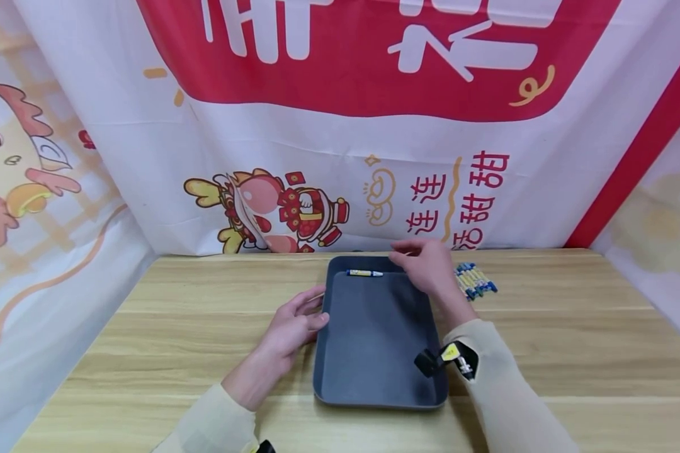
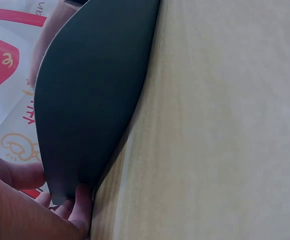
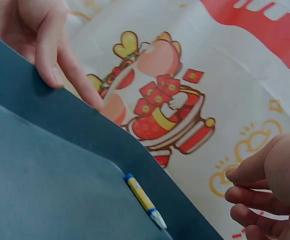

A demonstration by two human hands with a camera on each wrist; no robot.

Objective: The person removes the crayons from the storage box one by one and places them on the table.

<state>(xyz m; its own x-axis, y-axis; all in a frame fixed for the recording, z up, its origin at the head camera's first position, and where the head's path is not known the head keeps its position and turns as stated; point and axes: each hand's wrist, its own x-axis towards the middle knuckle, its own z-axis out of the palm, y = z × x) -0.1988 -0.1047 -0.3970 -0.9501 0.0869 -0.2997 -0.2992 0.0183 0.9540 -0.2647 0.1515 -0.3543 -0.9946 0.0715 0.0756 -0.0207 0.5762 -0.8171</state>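
A dark grey tray (image 1: 379,352) lies lengthwise on the table. Its left edge is held by my left hand (image 1: 294,321), with the thumb at the rim and the other fingers along the outer wall. In the left wrist view that hand (image 2: 29,205) is at the tray's side (image 2: 92,95). A white crayon (image 1: 365,273) in a yellow and blue wrapper rests inside along the far wall. My right hand (image 1: 427,267) hovers by the far right corner. Loosely bent and holding nothing, its fingers show in the right wrist view beside the crayon (image 3: 145,201).
Several crayons (image 1: 475,280) lie side by side on the wooden table (image 1: 572,340), right of the tray and partly behind my right forearm. A printed cloth (image 1: 294,138) hangs along the table's back edge. More cloth hangs at both sides.
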